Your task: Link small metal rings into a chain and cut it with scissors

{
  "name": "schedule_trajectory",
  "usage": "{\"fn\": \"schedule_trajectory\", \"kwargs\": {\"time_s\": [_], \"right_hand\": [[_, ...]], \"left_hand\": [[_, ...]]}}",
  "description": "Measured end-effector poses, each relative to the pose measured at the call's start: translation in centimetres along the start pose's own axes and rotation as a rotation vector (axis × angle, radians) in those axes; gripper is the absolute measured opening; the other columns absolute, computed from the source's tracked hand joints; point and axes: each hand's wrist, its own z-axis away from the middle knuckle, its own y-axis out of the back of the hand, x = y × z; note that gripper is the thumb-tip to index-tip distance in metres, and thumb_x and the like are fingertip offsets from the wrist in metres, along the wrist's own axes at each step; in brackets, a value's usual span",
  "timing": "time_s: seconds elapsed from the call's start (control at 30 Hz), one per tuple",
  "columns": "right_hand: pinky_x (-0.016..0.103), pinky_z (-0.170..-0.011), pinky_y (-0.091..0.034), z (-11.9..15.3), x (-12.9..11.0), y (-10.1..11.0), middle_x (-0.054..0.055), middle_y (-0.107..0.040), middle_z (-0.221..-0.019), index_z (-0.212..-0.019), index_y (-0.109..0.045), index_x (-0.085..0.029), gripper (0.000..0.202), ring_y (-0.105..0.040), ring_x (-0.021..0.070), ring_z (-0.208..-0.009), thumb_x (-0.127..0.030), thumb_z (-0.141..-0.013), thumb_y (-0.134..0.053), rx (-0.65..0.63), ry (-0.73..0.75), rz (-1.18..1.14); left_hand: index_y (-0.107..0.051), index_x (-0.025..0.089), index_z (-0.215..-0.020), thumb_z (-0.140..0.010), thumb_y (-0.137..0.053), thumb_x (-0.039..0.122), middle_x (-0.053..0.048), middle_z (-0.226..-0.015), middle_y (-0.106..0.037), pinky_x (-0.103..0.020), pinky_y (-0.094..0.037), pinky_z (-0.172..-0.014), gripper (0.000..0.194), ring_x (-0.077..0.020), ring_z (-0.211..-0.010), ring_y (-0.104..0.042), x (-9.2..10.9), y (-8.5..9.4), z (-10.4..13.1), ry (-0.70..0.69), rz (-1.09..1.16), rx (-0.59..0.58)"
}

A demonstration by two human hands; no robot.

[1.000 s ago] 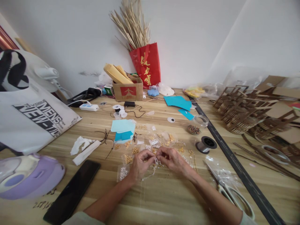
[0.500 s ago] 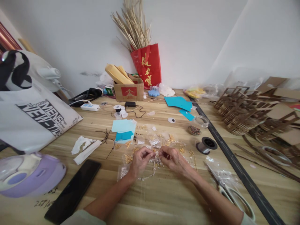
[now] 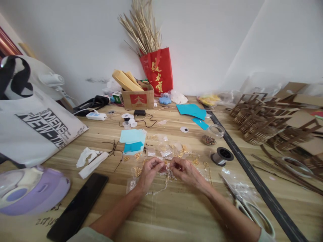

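Observation:
My left hand [image 3: 150, 172] is closed in a pinch, with a pale chain [image 3: 161, 189] hanging below its fingertips and curving along the table. Close to its right, my right hand [image 3: 184, 170] is pinched too, fingertips facing the left ones across a small gap. What sits between the fingertips is too small to make out. Around and behind both hands lie small gold pieces [image 3: 138, 171], silvery pieces [image 3: 132, 184] and clear plastic bags [image 3: 166, 153].
A black phone [image 3: 78, 205] and purple device [image 3: 37, 190] lie left. To the right are a wire spool [image 3: 222, 156], scissors [image 3: 248, 210], a jar of beads [image 3: 209, 139] and brown baskets [image 3: 262, 117]. Blue sheets [image 3: 133, 136] lie beyond the hands.
The hands stay close together, with only slight shifts of the fingers. The whole view has moved very slightly.

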Motion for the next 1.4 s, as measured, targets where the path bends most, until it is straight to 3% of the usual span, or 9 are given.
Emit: {"fn": "schedule_trajectory", "kwargs": {"time_s": [0.4, 0.73, 1.17, 1.4], "right_hand": [[0.020, -0.051, -0.030, -0.3, 0.1, -0.2, -0.003, -0.049, -0.061, -0.075, -0.055, -0.015, 0.009, -0.041, 0.0094, -0.056, -0.017, -0.081, -0.049, -0.049, -0.063, -0.138], [0.020, -0.052, -0.031, -0.2, 0.7, -0.8, -0.004, -0.048, -0.061, -0.075, -0.054, -0.015, 0.009, -0.041, 0.0087, -0.056, -0.018, -0.082, -0.050, -0.061, -0.028, -0.253], [0.019, -0.052, -0.032, -0.1, 0.8, -0.4, -0.003, -0.048, -0.064, -0.077, -0.056, -0.016, 0.005, -0.042, 0.0090, -0.058, -0.016, -0.082, -0.053, -0.095, -0.015, -0.234], [0.018, -0.050, -0.031, -0.2, 1.1, -0.1, -0.006, -0.048, -0.060, -0.079, -0.059, -0.016, 0.007, -0.042, 0.0077, -0.054, -0.012, -0.080, -0.053, -0.094, -0.006, -0.204]], "left_hand": [[-0.061, 0.014, -0.071, -0.077, -0.066, 0.031, 0.000, -0.061, -0.064, -0.022, -0.046, -0.060, 0.018, -0.0116, -0.059, -0.058, -1.3, 0.5, -0.4, 0.013, 0.003, -0.044], [-0.070, 0.013, -0.077, -0.056, -0.080, 0.021, -0.003, -0.072, -0.070, -0.024, -0.049, -0.063, 0.025, -0.0144, -0.066, -0.061, -1.7, 0.5, -0.6, 0.141, 0.083, -0.011], [-0.071, 0.015, -0.066, -0.062, -0.076, 0.020, -0.001, -0.063, -0.067, -0.023, -0.044, -0.064, 0.009, -0.0128, -0.062, -0.057, -1.7, 0.6, -0.5, 0.104, 0.017, 0.001], [-0.072, 0.016, -0.069, -0.064, -0.075, 0.021, -0.002, -0.070, -0.069, -0.023, -0.046, -0.068, 0.007, -0.0149, -0.069, -0.060, -1.5, 0.5, -0.4, 0.088, -0.072, -0.024]]}}
